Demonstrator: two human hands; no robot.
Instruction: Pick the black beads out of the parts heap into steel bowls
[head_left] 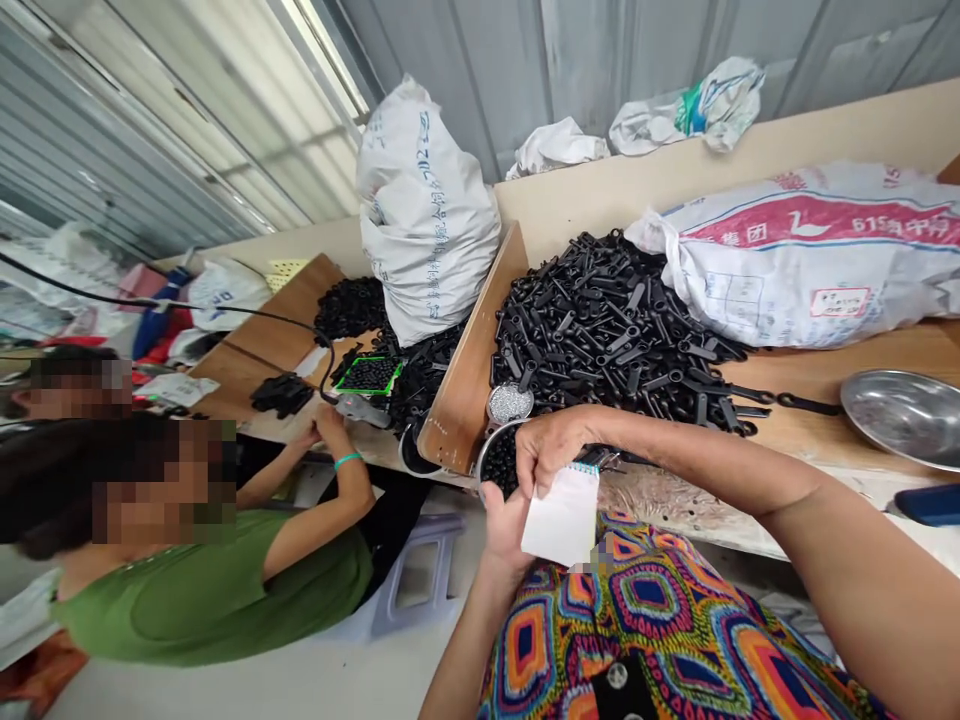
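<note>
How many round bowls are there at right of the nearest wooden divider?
3: a bowl of black pieces, partly behind the right hand; a small bowl of silvery bits beyond it; a shiny bowl at far right. Others may be hidden.

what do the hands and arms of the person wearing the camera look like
The left hand and right hand are bare, without gloves. No sleeve, watch or bracelet shows on either forearm, and no markings stand out. Below them is clothing with a bright pattern of rounded shapes in orange, blue and pink.
</note>
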